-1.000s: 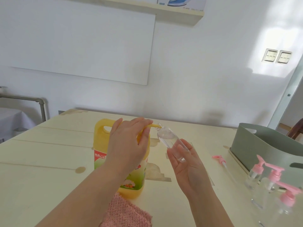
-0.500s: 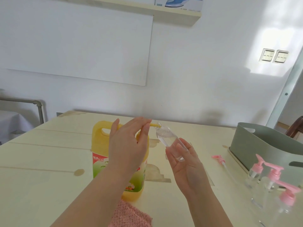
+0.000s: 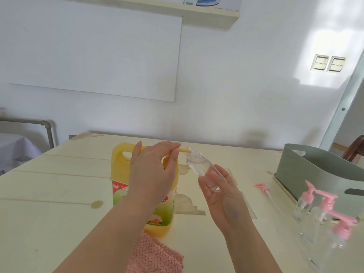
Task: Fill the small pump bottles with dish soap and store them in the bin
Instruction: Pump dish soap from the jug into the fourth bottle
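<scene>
A big yellow dish soap jug (image 3: pixel 126 174) stands on the table's middle. My left hand (image 3: pixel 153 170) lies flat over its pump head, fingers straight, pressing it. The yellow spout (image 3: pixel 184 150) pokes into the mouth of a small clear bottle (image 3: pixel 201 166), which is tilted towards the jug. My right hand (image 3: pixel 222 192) holds that bottle by its lower end, fingers wrapped behind it. A loose pink pump with its tube (image 3: pixel 265 189) lies on the table to the right. Three clear bottles with pink pumps (image 3: pixel 323 211) stand at the right, before the grey-green bin (image 3: pixel 315 170).
A pink knitted cloth (image 3: pixel 155 255) lies at the front edge, just before the jug. The bin sits at the table's right edge. A metal rail (image 3: pixel 39 125) stands beyond the table's left corner, and a shelf hangs high on the wall.
My left hand's fingers have straightened and spread over the pump head. The small bottle stays at the spout. The view has shifted slightly.
</scene>
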{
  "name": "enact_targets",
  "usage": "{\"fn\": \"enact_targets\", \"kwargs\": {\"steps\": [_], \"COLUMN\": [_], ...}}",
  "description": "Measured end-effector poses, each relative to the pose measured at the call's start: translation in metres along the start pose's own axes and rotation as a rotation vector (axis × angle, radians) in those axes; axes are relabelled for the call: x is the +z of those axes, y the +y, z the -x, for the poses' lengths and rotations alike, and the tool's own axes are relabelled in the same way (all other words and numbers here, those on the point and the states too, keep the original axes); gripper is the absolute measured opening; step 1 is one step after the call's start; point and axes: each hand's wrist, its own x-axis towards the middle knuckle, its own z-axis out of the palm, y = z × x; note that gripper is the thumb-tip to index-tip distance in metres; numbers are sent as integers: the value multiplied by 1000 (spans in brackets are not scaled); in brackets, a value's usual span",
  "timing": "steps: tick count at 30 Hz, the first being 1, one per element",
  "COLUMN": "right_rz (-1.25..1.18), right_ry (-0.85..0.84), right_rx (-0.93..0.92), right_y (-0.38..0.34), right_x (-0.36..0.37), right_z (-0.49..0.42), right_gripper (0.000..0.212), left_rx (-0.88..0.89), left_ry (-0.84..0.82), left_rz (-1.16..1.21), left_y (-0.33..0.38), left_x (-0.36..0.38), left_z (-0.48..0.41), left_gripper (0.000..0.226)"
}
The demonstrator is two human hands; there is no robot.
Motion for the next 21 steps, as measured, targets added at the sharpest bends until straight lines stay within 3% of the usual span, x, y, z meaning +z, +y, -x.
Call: {"fn": "enact_targets", "kwargs": {"steps": [6, 21], "right_rz": [6, -49], "right_ry": [-28, 24], "right_rx": [-24, 20], "right_y": [-7, 11], "right_x": [8, -4], "right_z": [3, 1], "right_gripper": [37, 40], "left_rx": [23, 75], "left_ry": [95, 76], "left_rz": [59, -24], "left_y": [11, -7], "left_x": [-7, 8], "left_z": [0, 7], "left_gripper": [34, 33]}}
